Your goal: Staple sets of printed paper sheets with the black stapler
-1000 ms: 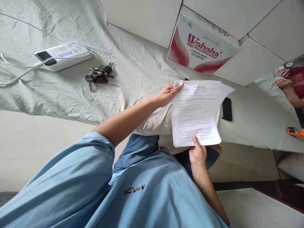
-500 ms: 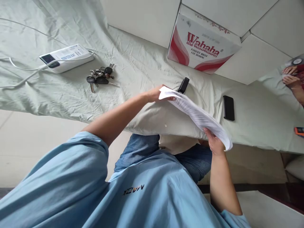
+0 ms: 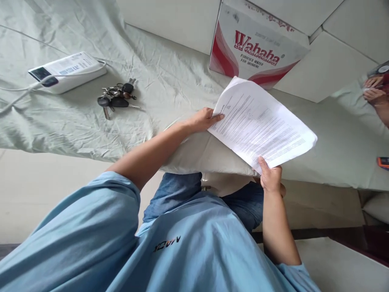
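Printed paper sheets point(image 3: 263, 127) held aloft over the near edge of a bed point(image 3: 170, 87), tilted, text side up, corners fanned slightly apart at the top. Left hand point(image 3: 205, 120) pinching the sheets' left edge, fingers point(image 3: 216, 118) flat across the margin and clamped on the paper. Right hand point(image 3: 270, 177) gripping the sheets' lower corner, thumb point(image 3: 263, 165) pressed on the printed face, grip closed on the paper. Thin, smooth white stock, rectangular, bowed gently between the two holds.

Beyond the sheets, touching their top corner in view, a cardboard box point(image 3: 255, 50), white with red swirls and red lettering, standing at the bed's far edge against pale wall panels. Left of the sheets, well apart, a bunch of keys point(image 3: 115, 98) with dark plastic heads lying on rumpled pale-green bedsheet. Farther left of the keys, a flat white power bank point(image 3: 65, 71), slab-shaped with rounded edges, a white cable point(image 3: 18, 89) trailing off it. Open wrinkled fabric between keys and sheets, nothing lying there. Below the sheets, blue jeans and a light-blue shirt. Far right of the sheets, another person's hands point(image 3: 375, 89) at the frame edge, and a small orange object point(image 3: 383, 162) on the bed.
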### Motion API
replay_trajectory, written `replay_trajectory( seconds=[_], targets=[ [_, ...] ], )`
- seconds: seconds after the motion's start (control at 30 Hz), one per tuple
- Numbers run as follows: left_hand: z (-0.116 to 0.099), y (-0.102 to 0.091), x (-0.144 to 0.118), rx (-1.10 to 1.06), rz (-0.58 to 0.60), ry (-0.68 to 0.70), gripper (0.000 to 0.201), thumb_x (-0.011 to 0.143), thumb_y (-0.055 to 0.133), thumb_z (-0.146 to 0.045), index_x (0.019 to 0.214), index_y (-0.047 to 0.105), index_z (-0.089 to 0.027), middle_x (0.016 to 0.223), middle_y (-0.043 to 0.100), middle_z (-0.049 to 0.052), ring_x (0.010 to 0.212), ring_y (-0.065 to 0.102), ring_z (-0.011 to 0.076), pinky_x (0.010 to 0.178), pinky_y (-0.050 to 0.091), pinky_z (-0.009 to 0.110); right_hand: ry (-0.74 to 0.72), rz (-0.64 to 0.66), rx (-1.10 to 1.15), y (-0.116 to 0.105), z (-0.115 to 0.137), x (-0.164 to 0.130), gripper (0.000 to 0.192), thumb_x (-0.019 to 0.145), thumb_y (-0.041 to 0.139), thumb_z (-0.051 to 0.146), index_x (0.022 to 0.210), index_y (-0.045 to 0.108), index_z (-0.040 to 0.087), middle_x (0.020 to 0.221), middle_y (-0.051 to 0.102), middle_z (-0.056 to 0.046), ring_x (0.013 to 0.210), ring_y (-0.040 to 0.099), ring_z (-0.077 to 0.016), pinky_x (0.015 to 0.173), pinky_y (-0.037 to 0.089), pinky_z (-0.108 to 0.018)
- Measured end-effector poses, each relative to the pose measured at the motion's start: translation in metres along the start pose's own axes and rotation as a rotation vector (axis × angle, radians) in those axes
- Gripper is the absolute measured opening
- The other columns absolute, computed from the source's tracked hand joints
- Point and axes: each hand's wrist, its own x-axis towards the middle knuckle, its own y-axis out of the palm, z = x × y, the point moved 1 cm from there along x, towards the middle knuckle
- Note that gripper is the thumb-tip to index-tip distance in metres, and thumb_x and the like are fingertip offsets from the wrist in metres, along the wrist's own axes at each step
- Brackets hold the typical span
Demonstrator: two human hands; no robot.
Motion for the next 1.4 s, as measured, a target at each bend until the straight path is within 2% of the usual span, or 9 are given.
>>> replay_trajectory(
  seconds=[0.1,0.3,0.5,0.63,0.73,0.8,0.93,1.2,1.4],
  targets=[
    [-0.010,0.002,0.000,0.024,-0.033,-0.064,0.054,0.107,0.069,-0.069,0.090,0.073,-0.018,0.092,0.079,0.011,0.084,0.073,0.0253,0.087,0.059,0.041,0.169,0.107,0.043,0.002,0.006,-0.024,0.056,0.070,0.108,0.065,0.096,0.086,0.020,0.082,0.084,-0.004,0.054,0.067,-0.0178,0.047,0.060,-0.034],
    [-0.020,-0.008,0.003,0.025,0.111,-0.061,0.051,0.102,0.076,-0.068,0.088,0.073,-0.019,0.085,0.074,0.010,0.085,0.072,0.0269,0.088,0.058,0.044,0.347,0.313,-0.107,-0.045,-0.001,-0.059,0.059,0.069,0.108,0.071,0.082,0.085,0.019,0.071,0.081,-0.007,0.055,0.066,-0.0160,0.050,0.057,-0.030],
    [-0.041,0.000,0.012,0.136,0.375,-0.033,0.048,0.100,0.076,-0.064,0.087,0.078,-0.018,0.082,0.073,0.009,0.083,0.070,0.0259,0.084,0.052,0.039,0.039,-0.081,-0.183,-0.115,0.018,-0.015,0.056,0.081,0.101,0.070,0.106,0.087,0.022,0.093,0.087,-0.008,0.075,0.076,-0.0190,0.066,0.062,-0.032],
    [-0.066,0.023,0.016,0.272,0.555,0.038,0.046,0.103,0.067,-0.057,0.076,0.067,-0.020,0.079,0.070,0.006,0.076,0.063,0.0201,0.075,0.047,0.035,-0.166,0.087,-0.152,-0.086,0.050,0.026,0.066,0.089,0.098,0.068,0.137,0.081,0.027,0.134,0.087,-0.013,0.126,0.082,-0.0282,0.106,0.068,-0.046],
    [-0.075,0.037,0.016,0.266,0.643,0.091,0.040,0.105,0.063,-0.051,0.081,0.070,-0.020,0.083,0.076,0.006,0.078,0.067,0.0201,0.077,0.049,0.035,-0.216,0.250,-0.147,-0.042,0.063,0.049,0.073,0.082,0.101,0.074,0.136,0.083,0.028,0.116,0.087,-0.008,0.109,0.082,-0.0270,0.093,0.067,-0.040],
    [-0.074,0.040,0.014,0.260,0.660,0.099,0.036,0.105,0.063,-0.048,0.087,0.076,-0.020,0.088,0.080,0.007,0.082,0.071,0.0204,0.079,0.051,0.034,-0.252,0.258,-0.190,-0.017,0.064,0.061,0.059,0.084,0.098,0.077,0.110,0.086,0.026,0.088,0.079,-0.002,0.082,0.074,-0.0205,0.075,0.061,-0.033],
    [-0.063,0.026,0.008,0.303,0.483,0.035,0.023,0.096,0.074,-0.040,0.097,0.083,-0.019,0.096,0.084,0.006,0.085,0.073,0.0207,0.081,0.051,0.033,-0.224,0.179,-0.205,0.016,0.051,0.079,0.066,0.080,0.096,0.082,0.070,0.071,0.022,0.062,0.057,0.004,0.059,0.051,-0.0123,0.055,0.042,-0.029],
    [-0.033,0.006,0.008,0.222,-0.042,-0.247,0.021,0.082,0.087,-0.013,0.098,0.077,-0.021,0.087,0.080,0.002,0.082,0.072,0.0192,0.084,0.053,0.034,0.086,0.195,-0.067,0.043,0.019,0.105,0.063,0.056,0.104,0.074,0.074,0.072,0.023,0.059,0.060,0.004,0.053,0.054,-0.0154,0.050,0.046,-0.031],
    [-0.010,0.016,0.032,0.342,-0.262,-0.194,0.026,0.087,0.085,-0.012,0.106,0.071,-0.024,0.092,0.080,0.007,0.096,0.076,0.0281,0.092,0.057,0.040,-0.010,0.141,-0.356,0.047,0.014,0.124,0.060,0.080,0.088,0.059,0.061,0.039,0.030,0.057,0.032,0.009,0.059,0.031,-0.0112,0.055,0.025,-0.030]
  ],
)
